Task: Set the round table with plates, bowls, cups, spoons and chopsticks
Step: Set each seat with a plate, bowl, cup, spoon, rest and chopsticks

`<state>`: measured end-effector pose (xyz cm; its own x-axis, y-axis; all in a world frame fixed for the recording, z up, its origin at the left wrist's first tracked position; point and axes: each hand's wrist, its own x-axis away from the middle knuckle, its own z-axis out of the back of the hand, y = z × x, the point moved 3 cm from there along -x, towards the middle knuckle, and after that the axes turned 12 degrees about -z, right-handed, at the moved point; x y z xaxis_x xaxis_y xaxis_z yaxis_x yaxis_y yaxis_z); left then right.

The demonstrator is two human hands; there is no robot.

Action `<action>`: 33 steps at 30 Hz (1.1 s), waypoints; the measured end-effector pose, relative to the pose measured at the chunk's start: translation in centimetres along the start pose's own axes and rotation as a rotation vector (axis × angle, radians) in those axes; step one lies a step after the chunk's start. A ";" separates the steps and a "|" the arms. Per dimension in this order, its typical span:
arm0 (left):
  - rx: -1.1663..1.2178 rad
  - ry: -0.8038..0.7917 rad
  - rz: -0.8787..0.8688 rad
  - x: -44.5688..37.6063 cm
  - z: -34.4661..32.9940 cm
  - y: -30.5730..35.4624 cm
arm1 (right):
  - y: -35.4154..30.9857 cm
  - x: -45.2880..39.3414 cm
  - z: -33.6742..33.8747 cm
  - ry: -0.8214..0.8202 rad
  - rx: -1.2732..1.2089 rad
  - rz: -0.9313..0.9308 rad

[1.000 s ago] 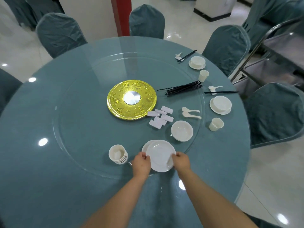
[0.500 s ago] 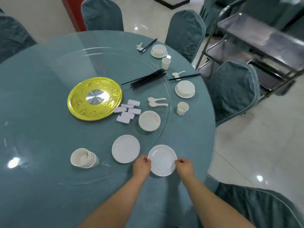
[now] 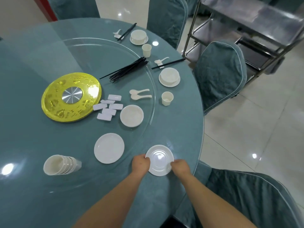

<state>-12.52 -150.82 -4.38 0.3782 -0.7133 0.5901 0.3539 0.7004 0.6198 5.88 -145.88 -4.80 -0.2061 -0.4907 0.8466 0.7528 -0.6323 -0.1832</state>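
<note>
The round table (image 3: 41,186), covered in teal cloth under a glass top, fills most of the view; its left and near edges are cut off by the frame. A clear round glass turntable (image 3: 82,51) lies on it, its rim visible as a faint arc. Teal fabric-covered chairs (image 3: 218,74) stand around the right side, with a bare metal trolley (image 3: 256,25) behind them, partly out of frame.

At the turntable centre sits a glossy embossed gold disc (image 3: 70,97) with a brushed metal hub. Beside it lie a loose bundle of black chopsticks (image 3: 126,71), six white rectangular rests (image 3: 108,109), two white ceramic spoons (image 3: 139,94), an empty shallow white bowl (image 3: 131,115), a flat white plate (image 3: 109,148) and a nested stack of white cups (image 3: 60,165) lying on its side.

Two settings are laid on the far right edge: each has a white bowl on a saucer (image 3: 169,77), a cream cup (image 3: 167,98), a spoon and a chopstick pair.

The small white round plate (image 3: 159,160), smooth with concentric rings, is at the table edge nearest the person. Whether it touches the cloth cannot be determined. The left hand (image 3: 141,163) grips its left rim with curled fingers; the right hand (image 3: 180,167) grips its right rim likewise.
</note>
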 end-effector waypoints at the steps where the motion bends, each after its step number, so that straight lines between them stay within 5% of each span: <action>1: -0.015 -0.003 0.004 0.0 0.1 -0.2 | 0.0 0.0 -0.2 -0.002 0.037 0.000; 7: -0.007 -0.058 0.036 0.1 0.9 -0.3 | -0.7 0.1 0.3 0.088 0.125 -0.012; 13: 0.100 0.102 0.035 -1.2 5.1 0.8 | -5.8 0.7 1.6 0.231 0.020 0.111; 20: 0.241 0.331 -0.021 -5.6 11.2 3.0 | -15.7 2.1 0.3 0.151 -0.083 0.321; 33: 0.257 0.237 -0.127 -9.6 13.5 4.2 | -22.3 1.5 -1.9 0.017 -0.121 0.440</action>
<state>-26.18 -141.38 -0.45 0.5436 -0.7470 0.3827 0.1959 0.5563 0.8075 -12.45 -133.66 -0.36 0.1061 -0.7377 0.6668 0.6931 -0.4260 -0.5816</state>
